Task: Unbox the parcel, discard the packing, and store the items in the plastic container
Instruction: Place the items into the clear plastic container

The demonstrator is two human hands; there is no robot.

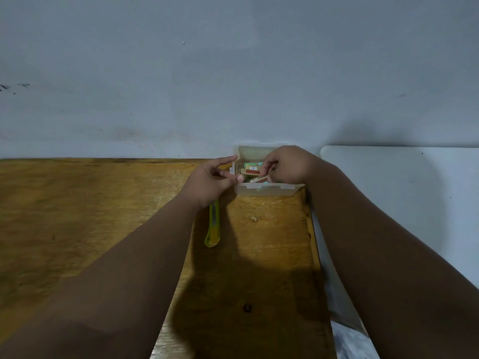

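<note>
A small clear plastic container (264, 189) stands against the wall at the far right of the wooden table (90, 216). Several small green and red boxes (252, 169) lie inside it. My right hand (287, 164) reaches into the container from the right and pinches one thin small box (259, 179) at the near side. My left hand (212, 178) hovers just left of the container with fingers spread and nothing in it.
A yellow-green utility knife (213, 225) lies on the table below my left wrist. A small scrap (254, 218) sits in front of the container. A white surface (401, 190) adjoins the table's right edge. A grey wall rises behind.
</note>
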